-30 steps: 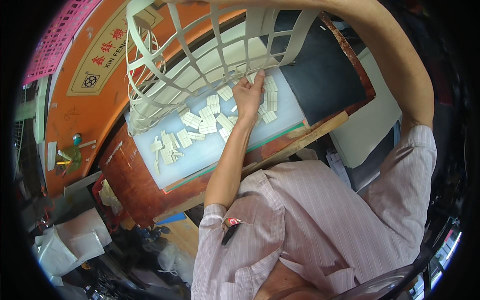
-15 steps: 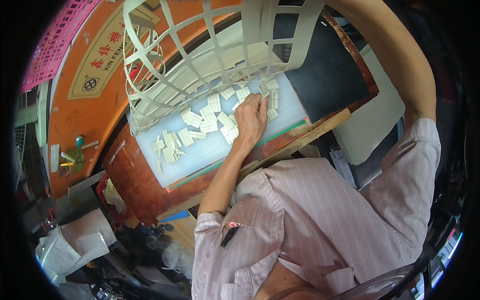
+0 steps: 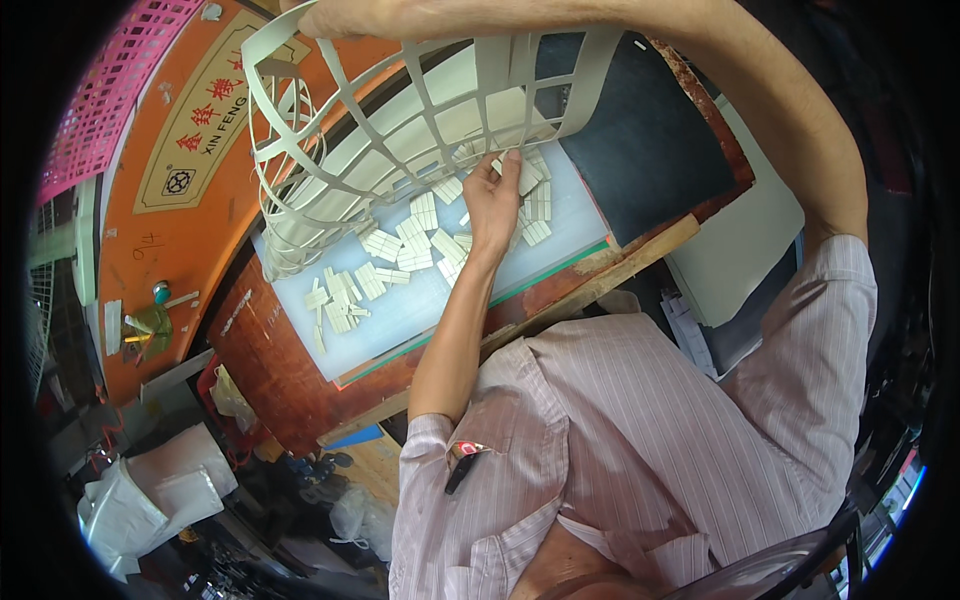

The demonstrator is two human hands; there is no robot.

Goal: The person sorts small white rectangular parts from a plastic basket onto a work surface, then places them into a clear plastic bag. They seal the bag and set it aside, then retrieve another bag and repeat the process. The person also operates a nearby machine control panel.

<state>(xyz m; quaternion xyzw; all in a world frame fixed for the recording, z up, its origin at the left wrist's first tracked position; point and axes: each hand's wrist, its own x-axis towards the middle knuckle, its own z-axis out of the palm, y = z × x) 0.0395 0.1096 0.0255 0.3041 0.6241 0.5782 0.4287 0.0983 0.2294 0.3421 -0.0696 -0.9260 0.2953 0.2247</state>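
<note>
Table: reddish-brown wooden table (image 3: 270,350), carrying translucent white board (image 3: 375,318) and flat black mat (image 3: 650,150)
Backdrop: orange panel (image 3: 190,240); pink perforated basket (image 3: 105,100)
Pieces: pale cream strip bundles (image 3: 413,240), lying scattered on board
Sheet: cream lattice sheet (image 3: 493,65), rising above board's far side
Left hand (image 3: 492,205): reaching forward to sheet's lower edge; grip bunching, hold cannot be told
Right hand (image 3: 345,18): meeting sheet's upper left, arm arching over; grip's closure cannot be told

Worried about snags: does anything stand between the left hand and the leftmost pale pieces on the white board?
Yes: other loose pieces lie on the board between the left hand and the leftmost pieces. The lattice sheet rises along the far side, off that line.
</note>
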